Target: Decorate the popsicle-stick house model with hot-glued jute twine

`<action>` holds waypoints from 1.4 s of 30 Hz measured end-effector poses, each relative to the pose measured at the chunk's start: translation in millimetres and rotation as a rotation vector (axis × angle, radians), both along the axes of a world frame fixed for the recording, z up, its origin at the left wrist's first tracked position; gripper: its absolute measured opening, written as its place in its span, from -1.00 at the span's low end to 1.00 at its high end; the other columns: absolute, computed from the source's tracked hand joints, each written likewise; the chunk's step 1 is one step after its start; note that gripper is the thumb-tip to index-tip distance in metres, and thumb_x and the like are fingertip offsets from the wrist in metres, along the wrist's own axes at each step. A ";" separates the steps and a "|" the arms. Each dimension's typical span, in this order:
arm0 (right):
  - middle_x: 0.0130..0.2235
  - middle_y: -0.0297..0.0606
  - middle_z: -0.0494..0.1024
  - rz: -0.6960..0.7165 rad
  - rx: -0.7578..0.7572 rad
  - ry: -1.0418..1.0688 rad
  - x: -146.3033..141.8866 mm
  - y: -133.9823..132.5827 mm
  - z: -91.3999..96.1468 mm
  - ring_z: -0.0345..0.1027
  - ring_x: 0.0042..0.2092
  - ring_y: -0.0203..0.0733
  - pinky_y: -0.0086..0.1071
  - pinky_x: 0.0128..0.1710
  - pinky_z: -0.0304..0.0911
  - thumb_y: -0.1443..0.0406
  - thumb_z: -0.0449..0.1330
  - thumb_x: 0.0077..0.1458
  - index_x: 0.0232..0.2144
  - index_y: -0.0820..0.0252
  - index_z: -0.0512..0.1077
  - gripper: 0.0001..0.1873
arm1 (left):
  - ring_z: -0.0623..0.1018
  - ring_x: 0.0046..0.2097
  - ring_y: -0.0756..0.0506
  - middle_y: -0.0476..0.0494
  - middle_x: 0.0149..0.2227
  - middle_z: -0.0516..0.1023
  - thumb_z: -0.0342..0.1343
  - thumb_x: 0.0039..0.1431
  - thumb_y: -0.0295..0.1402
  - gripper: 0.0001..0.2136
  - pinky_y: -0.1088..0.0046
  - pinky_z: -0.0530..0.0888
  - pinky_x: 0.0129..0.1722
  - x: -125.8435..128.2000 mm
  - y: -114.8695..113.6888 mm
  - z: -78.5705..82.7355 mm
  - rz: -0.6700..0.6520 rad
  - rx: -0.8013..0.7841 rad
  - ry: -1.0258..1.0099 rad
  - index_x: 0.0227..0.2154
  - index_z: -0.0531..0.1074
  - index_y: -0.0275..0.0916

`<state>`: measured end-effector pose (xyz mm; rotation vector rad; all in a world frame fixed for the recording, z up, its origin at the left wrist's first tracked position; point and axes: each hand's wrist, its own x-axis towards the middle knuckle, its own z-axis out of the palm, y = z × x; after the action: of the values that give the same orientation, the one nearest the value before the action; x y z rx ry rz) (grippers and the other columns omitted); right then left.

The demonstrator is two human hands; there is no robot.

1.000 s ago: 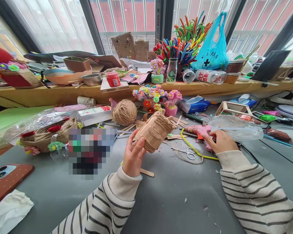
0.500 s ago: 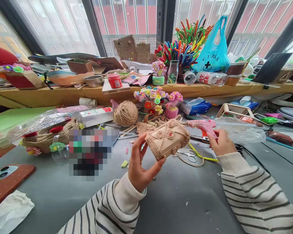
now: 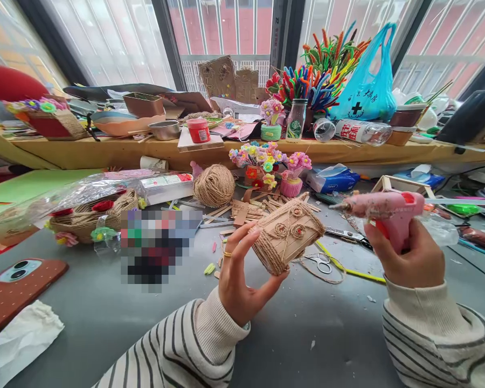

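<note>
My left hand (image 3: 242, 285) grips a small craft container (image 3: 288, 233) between thumb and fingers, holding it tilted above the table. Twine wraps its ends, and coiled twine flowers with red centres decorate its side. My right hand (image 3: 412, 253) is wrapped around the handle of a pink hot glue gun (image 3: 396, 210). The gun's nozzle points left toward the container, with a gap between them. Small scissors (image 3: 320, 263) lie on the table below, beside a loop of twine. Larger scissors (image 3: 345, 234) rest behind, partly hidden by my right hand.
A ball of twine (image 3: 214, 186) sits behind the container, near scattered wooden sticks (image 3: 246, 211). Crafted flowers (image 3: 262, 161) stand at the back. On the left lie a phone (image 3: 28, 285) and crumpled tissue (image 3: 28, 345). A cluttered shelf (image 3: 234, 153) runs along the windows.
My right hand has drawn the glue gun away from the container, nearer to me and rightward. The container has shifted slightly right and down in view, still in my left hand.
</note>
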<state>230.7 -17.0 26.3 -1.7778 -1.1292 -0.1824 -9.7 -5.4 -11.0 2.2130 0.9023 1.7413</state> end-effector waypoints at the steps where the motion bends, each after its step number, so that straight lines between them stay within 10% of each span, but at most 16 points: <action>1: -0.66 -0.47 0.15 -0.001 0.018 -0.002 -3.1 -2.8 -0.7 -0.05 -0.63 -0.35 -0.39 -0.60 -0.01 -0.06 0.17 -0.19 -0.55 0.11 0.22 -0.60 | 0.29 0.16 -0.27 -0.37 0.08 0.25 0.27 -0.10 -0.48 -0.31 0.04 0.36 0.07 0.2 -0.1 -0.2 0.009 -0.009 -0.002 0.11 0.09 -0.20; 42: -0.68 -0.45 0.10 0.055 0.034 -0.225 -25.2 -15.9 -16.4 -0.07 -0.63 -0.36 -0.38 -0.62 -0.08 0.05 0.08 -0.19 -0.62 0.07 0.08 -0.70 | 0.33 0.13 -0.24 -0.32 0.05 0.30 0.27 -0.09 -0.42 -0.33 0.08 0.39 0.04 1.7 -1.5 1.0 0.048 -0.053 -0.013 0.10 0.11 -0.19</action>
<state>205.5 -32.9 9.9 -1.7247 -1.3254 -0.3739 -7.9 -6.9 -10.0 2.1619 0.9953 1.7292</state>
